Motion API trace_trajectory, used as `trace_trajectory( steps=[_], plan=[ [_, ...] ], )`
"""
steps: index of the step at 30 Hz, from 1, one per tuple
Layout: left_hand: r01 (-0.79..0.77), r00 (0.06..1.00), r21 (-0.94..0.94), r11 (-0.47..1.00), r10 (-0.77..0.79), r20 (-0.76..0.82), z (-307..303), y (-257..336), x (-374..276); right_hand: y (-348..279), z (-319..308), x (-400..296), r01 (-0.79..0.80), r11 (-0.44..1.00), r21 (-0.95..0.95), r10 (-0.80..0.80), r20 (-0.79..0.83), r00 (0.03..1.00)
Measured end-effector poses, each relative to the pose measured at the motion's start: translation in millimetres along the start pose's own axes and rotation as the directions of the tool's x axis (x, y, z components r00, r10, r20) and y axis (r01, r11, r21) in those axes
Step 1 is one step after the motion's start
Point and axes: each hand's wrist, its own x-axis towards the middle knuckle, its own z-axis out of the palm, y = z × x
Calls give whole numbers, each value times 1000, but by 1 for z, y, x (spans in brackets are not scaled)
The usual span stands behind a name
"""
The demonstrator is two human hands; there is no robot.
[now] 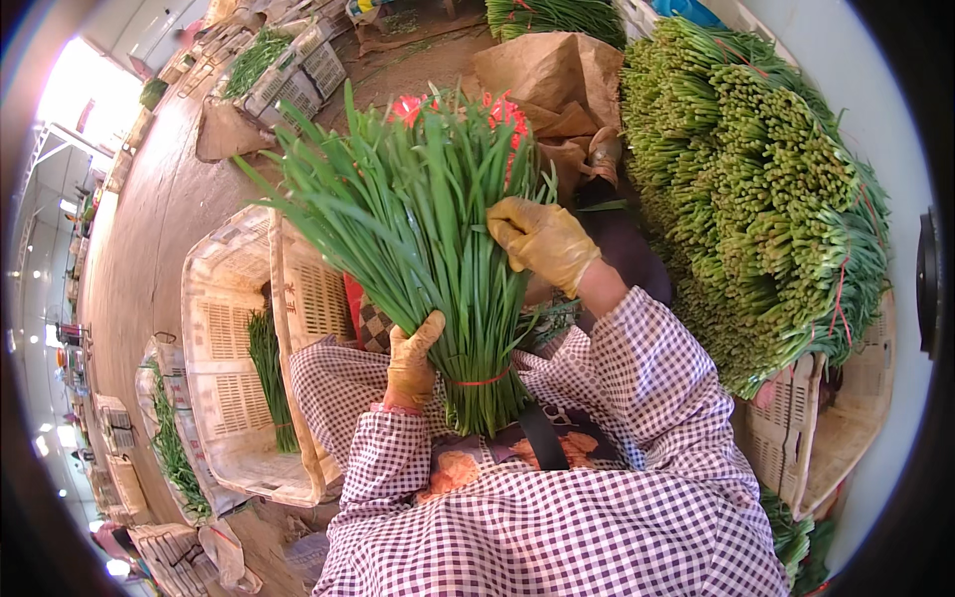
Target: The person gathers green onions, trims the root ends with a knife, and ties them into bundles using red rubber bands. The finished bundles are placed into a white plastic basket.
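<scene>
A large bunch of green, flat-leaved stalks, which look like garlic chives [455, 246], stands upright over my lap with its leaves fanned out at the top. A red band [481, 380] circles it near the cut ends. My left hand [415, 362], in a yellowish glove, grips the bunch's left side just above the band. My right hand [545, 240], gloved alike, is at the upper right of the leaves with thumb and fingers pinched together; a leaf tip shows beside the fingers, but whether they hold it is hidden. A black strap [543, 440] lies by the cut ends.
At the right is a tall stack of banded green bunches [753, 201], cut ends facing me, near a plastic crate [850, 425]. An open plastic crate [224, 358] with a bunch inside stands at my left. Brown sacking [552, 74] lies ahead; more crates [313, 74] stand farther off.
</scene>
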Motion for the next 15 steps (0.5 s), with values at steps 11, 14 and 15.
trace_trajectory(
  steps=[11, 14, 15],
  plan=[
    [3, 1000, -110, 994, -4, -7, 12, 2, -2, 58, 5, -2, -139, 985, 105, 164, -288, 943],
    [13, 1000, -47, 999, -13, -5, -1, -7, 2, 61, -18, -6, -284, 952, 115, 303, -211, 929],
    [1, 1000, -19, 1000, -2, -24, -3, -11, 4, 50, -21, -11, -228, 970, 81, 240, -218, 946]
  ],
)
